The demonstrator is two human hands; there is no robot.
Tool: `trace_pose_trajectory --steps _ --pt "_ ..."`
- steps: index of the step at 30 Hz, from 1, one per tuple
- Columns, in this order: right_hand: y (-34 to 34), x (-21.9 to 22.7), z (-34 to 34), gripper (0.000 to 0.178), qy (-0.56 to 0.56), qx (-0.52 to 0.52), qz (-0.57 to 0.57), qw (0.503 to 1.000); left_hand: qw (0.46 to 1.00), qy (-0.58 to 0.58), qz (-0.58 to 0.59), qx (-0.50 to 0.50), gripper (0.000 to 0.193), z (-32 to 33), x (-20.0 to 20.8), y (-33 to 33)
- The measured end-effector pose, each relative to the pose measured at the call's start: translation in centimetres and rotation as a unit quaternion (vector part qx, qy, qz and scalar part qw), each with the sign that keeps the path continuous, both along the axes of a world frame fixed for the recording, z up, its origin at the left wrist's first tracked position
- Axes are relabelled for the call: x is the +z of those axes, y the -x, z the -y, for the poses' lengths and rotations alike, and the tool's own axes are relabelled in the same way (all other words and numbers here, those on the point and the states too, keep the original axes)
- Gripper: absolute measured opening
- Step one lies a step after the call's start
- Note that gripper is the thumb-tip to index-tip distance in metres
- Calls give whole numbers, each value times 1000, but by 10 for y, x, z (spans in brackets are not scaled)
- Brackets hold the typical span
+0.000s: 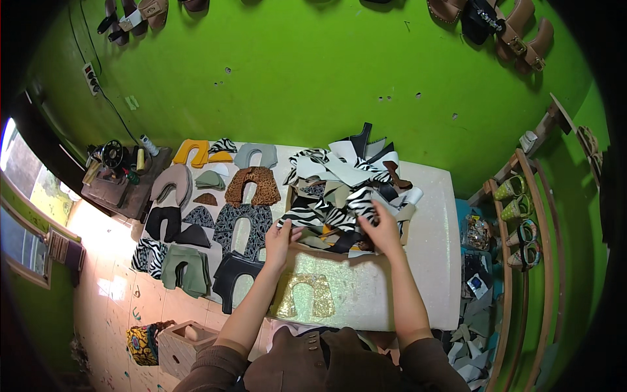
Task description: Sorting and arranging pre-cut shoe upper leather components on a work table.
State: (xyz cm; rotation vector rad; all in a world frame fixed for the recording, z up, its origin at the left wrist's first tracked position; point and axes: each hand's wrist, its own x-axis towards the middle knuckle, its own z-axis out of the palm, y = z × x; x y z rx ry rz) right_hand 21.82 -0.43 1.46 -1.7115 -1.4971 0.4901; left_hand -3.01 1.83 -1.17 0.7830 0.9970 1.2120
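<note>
A heap of material scraps (pixel 339 171) in zebra print, white, black and other colours lies on the light table. My right hand (pixel 382 230) pinches a zebra-print scrap (pixel 361 200) at the heap's near right side. At the near left side, my left hand (pixel 281 245) has its thumb and fingers apart, fingertips against the edge of another zebra-print scrap (pixel 304 215). A container seems to hold the heap, but scraps and hands hide most of it. Between my forearms lies a glittery gold arch-shaped piece (pixel 285 297).
Stacks of arch-shaped cut pieces cover the table's left part, including leopard-print (pixel 255 185), patterned grey (pixel 225 225), black (pixel 225 274) and green (pixel 176 264) ones. A sewing machine (pixel 111 157) stands at far left. On the right are a wooden shoe rack (pixel 530 196) and floor scraps (pixel 471 340).
</note>
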Motion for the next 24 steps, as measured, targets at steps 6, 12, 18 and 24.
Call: trace_pose_trajectory --steps 6,12,18,24 --pt "-20 -2 -1 58 56 108 -1 993 1000 3 -1 -11 24 1 -4 -4" --pt "0 -9 8 37 99 225 201 948 999 29 -1 -28 25 -1 -8 -9" --pt "2 6 5 21 43 186 114 975 997 31 -42 -51 24 -3 -12 -11" --pt "5 39 0 17 -26 121 -133 983 990 16 -106 -91 29 -4 -14 -8"
